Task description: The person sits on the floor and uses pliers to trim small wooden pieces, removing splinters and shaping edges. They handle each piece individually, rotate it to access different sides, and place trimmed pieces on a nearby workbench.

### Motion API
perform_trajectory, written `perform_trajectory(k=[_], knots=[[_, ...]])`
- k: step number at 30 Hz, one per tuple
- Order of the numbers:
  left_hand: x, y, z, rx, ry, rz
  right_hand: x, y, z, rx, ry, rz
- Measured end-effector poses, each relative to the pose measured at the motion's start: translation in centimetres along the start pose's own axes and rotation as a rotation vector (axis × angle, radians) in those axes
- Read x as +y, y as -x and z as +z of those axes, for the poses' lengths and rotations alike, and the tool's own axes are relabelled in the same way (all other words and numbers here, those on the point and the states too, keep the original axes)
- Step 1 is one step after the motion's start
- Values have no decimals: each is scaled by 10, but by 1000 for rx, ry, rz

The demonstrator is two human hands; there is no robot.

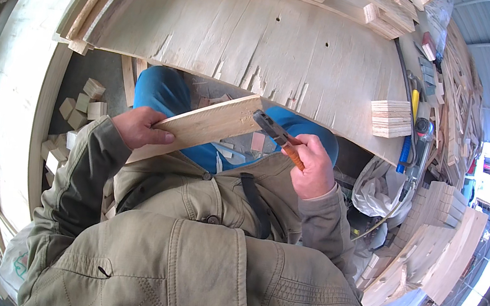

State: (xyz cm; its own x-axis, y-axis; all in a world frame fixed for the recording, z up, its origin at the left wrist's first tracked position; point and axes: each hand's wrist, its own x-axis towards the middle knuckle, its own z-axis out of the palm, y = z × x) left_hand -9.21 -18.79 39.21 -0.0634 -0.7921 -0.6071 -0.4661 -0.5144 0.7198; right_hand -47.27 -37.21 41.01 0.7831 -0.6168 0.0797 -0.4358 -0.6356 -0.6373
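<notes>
My left hand (141, 128) is wrapped round a pale wooden board (211, 121), thumb on its upper face. The board slants across my lap, its far end up and to the right, near the workbench edge. My right hand (314, 168) grips a pair of pliers (278, 136) with orange handles. Their dark metal jaws point up and left, close beside the board's far end; I cannot tell whether they touch it. My fingers hide part of the handles.
A plywood workbench (213, 29) spans the front, bearing wood blocks (389, 118) and a blue-and-yellow tool (409, 131) at its right. Small wood offcuts (83, 105) lie on the floor at left. A white plastic bag (374, 189) and stacked timber (435, 209) are on the right.
</notes>
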Motion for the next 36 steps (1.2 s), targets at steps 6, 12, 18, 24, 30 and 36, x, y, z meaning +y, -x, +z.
perform_trajectory(k=[6,12,18,24,30,36], knots=[[4,1,-3,-3,-22,-25,2,-5,-8,-20,115,-54],[12,2,-7,34,-182,-27,3,-8,-16,-96,151,-87],[13,5,-8,7,-204,-40,3,-9,-15,-80,228,-102],[4,4,-6,-60,-91,-49,2,-10,-14,46,322,-189],[-11,-1,6,-292,177,-57,5,-12,-13,272,516,-326],[-17,-1,7,-235,141,30,10,-10,-10,272,476,-281]])
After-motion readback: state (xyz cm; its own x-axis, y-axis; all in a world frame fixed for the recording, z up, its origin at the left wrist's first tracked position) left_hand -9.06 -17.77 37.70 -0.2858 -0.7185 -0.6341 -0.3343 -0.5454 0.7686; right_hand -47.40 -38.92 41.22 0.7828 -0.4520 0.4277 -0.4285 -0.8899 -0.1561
